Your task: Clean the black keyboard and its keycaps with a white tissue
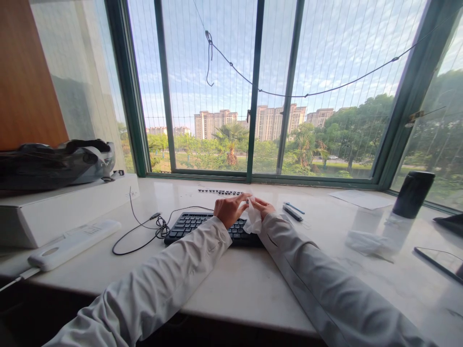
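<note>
Both my hands meet above a black keyboard [191,224] and cover part of its middle and right side. My left hand [230,210] is closed, its fingertips pinching a small dark piece [247,202] that looks like a keycap. Closed around a white tissue [254,220], my right hand [263,207] brings it against that piece. The tissue hangs down over the keys. Just beyond the hands, a line of loose black keycaps [220,192] lies on the white tabletop [231,294].
A coiled black cable [162,226] lies left of the keyboard, near a white power strip [74,243] and a white box [72,207]. To the right are pens [292,212], a crumpled clear bag [369,242], paper [361,198], a black cylinder [413,194] and a phone-like slab [439,264].
</note>
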`<state>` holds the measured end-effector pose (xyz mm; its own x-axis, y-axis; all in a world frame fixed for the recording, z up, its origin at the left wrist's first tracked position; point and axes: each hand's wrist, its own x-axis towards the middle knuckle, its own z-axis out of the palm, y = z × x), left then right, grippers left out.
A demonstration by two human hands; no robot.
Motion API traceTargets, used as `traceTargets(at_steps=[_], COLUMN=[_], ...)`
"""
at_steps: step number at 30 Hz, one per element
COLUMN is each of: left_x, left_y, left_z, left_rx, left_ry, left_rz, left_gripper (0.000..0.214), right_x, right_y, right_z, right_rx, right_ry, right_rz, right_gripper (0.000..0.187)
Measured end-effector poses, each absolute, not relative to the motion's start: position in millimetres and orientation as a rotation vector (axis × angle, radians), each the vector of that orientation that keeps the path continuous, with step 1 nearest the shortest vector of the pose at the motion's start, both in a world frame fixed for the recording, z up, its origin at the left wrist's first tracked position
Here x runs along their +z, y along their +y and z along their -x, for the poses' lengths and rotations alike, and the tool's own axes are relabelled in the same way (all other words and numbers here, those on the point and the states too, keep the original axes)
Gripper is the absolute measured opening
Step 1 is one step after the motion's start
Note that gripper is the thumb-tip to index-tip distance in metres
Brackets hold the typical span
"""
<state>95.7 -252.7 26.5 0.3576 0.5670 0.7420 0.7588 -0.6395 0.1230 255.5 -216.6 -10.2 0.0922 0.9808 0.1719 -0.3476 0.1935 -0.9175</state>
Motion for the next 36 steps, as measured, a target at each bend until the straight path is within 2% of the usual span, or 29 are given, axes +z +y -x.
traceTargets(at_steps=[3, 13, 27, 36], left_x=[26, 28, 32, 30], left_y=[-253, -250, -254, -254], left_z=[-95, -93, -93, -93], left_rx=[-1.129, -1.179, -1.222, -1.215], left_ry=[-1.191, -1.211, -1.249, -1.169], left_rz=[2.378, 2.356, 2.331, 2.344], left_gripper=[0.035, 0.036, 0.036, 0.033], right_x=[-10, -10, -4, -5], right_y=[-218, -212, -217, -224], right_z=[-253, -256, -253, -250], right_rx=[1.211, 1.222, 1.262, 1.294], right_ry=[-0.852, -0.981, -0.997, -0.983], right_rz=[0.865, 0.848, 0.788, 0.813], right_gripper=[0.046, 0.056, 0.055, 0.062])
